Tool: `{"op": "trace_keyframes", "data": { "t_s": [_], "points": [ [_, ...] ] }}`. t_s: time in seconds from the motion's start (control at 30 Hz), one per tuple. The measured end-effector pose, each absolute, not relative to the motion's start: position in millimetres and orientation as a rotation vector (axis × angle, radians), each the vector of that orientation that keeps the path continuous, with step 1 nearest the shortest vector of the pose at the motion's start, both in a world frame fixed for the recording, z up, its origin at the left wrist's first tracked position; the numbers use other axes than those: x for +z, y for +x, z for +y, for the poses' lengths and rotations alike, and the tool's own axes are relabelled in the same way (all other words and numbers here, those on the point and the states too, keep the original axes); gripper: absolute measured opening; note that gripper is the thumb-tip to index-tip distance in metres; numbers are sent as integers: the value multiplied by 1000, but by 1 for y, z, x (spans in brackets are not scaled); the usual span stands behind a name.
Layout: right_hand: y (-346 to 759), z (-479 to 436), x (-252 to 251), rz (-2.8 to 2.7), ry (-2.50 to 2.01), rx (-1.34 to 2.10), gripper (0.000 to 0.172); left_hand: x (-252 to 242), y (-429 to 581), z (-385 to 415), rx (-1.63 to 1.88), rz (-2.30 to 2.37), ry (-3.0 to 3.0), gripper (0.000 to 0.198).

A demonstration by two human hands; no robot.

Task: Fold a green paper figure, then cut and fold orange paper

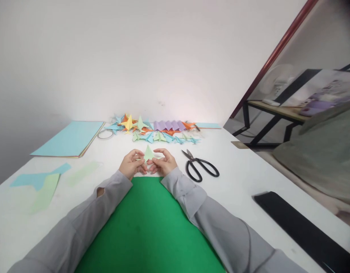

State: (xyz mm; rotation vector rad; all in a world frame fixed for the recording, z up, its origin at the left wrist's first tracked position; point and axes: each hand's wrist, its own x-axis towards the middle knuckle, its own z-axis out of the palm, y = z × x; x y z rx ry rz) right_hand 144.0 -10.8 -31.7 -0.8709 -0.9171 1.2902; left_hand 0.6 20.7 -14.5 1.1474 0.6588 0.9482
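Note:
A small pale green folded paper piece (148,153) with a pointed top is pinched between both my hands above the far edge of a green sheet (148,227) on the white table (243,178). My left hand (131,163) grips its left side with curled fingers. My right hand (163,163) grips its right side the same way. Both arms wear grey sleeves.
Black scissors (200,167) lie right of my hands. Several folded paper figures (152,131) line the wall. A stack of light blue paper (71,138) and a tape ring (105,134) sit at the left, paper scraps (40,184) nearer. A black flat object (300,227) lies at the right.

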Motion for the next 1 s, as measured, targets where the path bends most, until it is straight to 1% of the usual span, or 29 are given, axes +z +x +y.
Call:
{"op": "trace_keyframes", "data": {
  "t_s": [0.1, 0.23, 0.4, 0.53, 0.67, 1.0],
  "points": [
    [140, -11, -31, -907, -891, 1229, 41, -13, -1, 22, 943, 639, 1150, 37],
    [137, -9, -31, -875, -910, 1206, 43, -10, -2, 21, 937, 647, 1154, 39],
    [136, -5, -32, -860, -920, 1266, 50, -10, 2, 18, 1001, 710, 1159, 45],
    [135, -5, -32, -820, -915, 1297, 47, -9, 3, 18, 1073, 827, 1091, 45],
    [136, -9, -28, -775, -898, 1284, 42, -9, 1, 19, 1088, 872, 1042, 40],
    [143, -13, -23, -639, -840, 1356, 31, -7, 0, 20, 1090, 895, 921, 21]
  ]
}}
